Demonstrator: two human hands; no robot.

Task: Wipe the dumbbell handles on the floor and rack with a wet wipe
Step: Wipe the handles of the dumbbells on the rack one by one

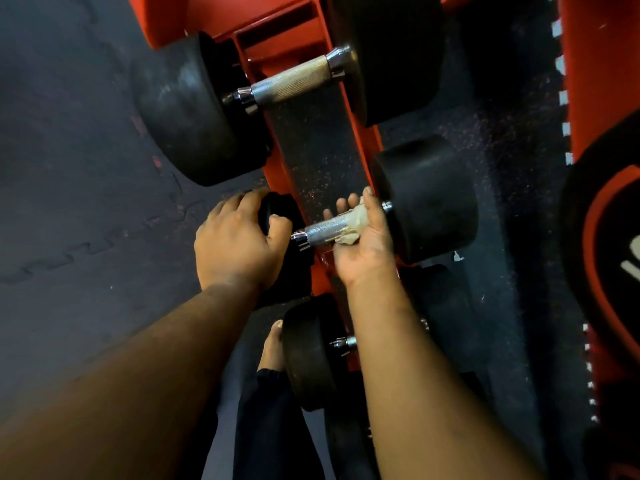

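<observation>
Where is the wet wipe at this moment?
In the head view, right of centre, the wet wipe is wrapped around the handle of the middle dumbbell on the red rack, gripped by the right hand next to the dumbbell's right weight.

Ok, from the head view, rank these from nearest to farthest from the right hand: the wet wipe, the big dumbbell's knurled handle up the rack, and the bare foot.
1. wet wipe: held in the right hand, wrapped on the handle it grips.
2. bare foot: below and left of the hand, beside a dumbbell head.
3. big dumbbell's knurled handle: farthest, up the red rack.
</observation>
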